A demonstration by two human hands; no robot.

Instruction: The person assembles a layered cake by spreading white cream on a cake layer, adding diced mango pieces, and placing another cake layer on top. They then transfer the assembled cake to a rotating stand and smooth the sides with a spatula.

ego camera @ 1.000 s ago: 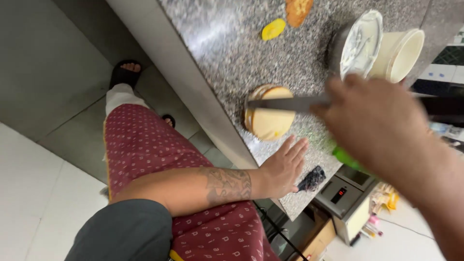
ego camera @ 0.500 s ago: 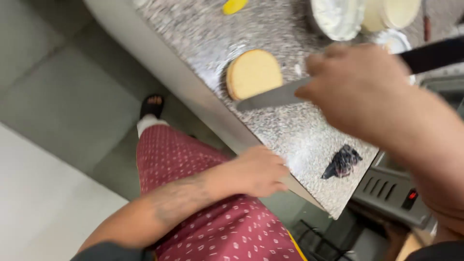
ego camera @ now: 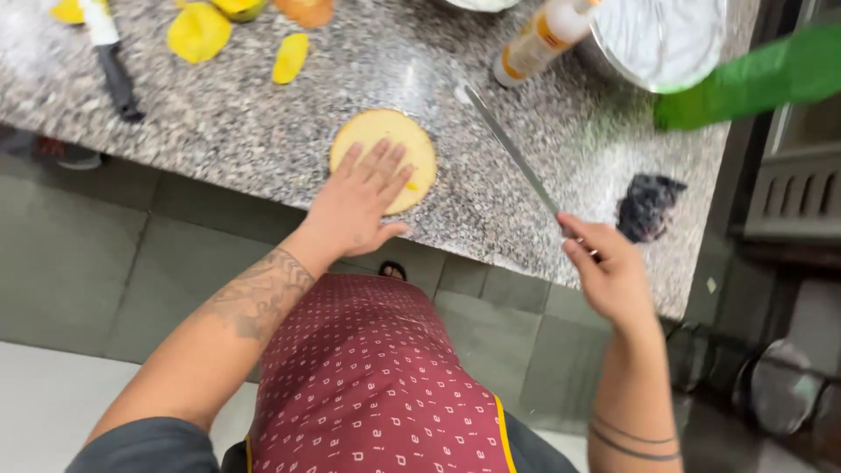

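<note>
I see the left hand (ego camera: 355, 206) flat, fingers spread, palm down on the near half of the cake (ego camera: 384, 158); it presses, grips nothing. The cake is a round yellow sponge disc lying flat on the counter (ego camera: 263, 131), close to the counter's near edge.

Right hand (ego camera: 609, 271) is right of the cake, hanging past the counter edge, fingers closed around the handle of the knife (ego camera: 512, 151). The long thin blade runs up and left from the hand, its tip right of the cake and apart from it. I cannot tell whether the blade rests on the counter or floats above it.

Right of the cake, beyond the blade: a dark crumpled lump (ego camera: 648, 206) on the counter. Behind the cake, far side: yellow fruit pieces (ego camera: 200, 31), a second, dark-handled knife (ego camera: 109, 52) far left, a squeeze bottle (ego camera: 543, 35) on its side, a foil-lined bowl (ego camera: 657, 39). A blurred green thing (ego camera: 753, 79) is far right of the cake; can't identify it.

Maroon patterned apron (ego camera: 368, 377) is below the cake, in front of the counter.
</note>
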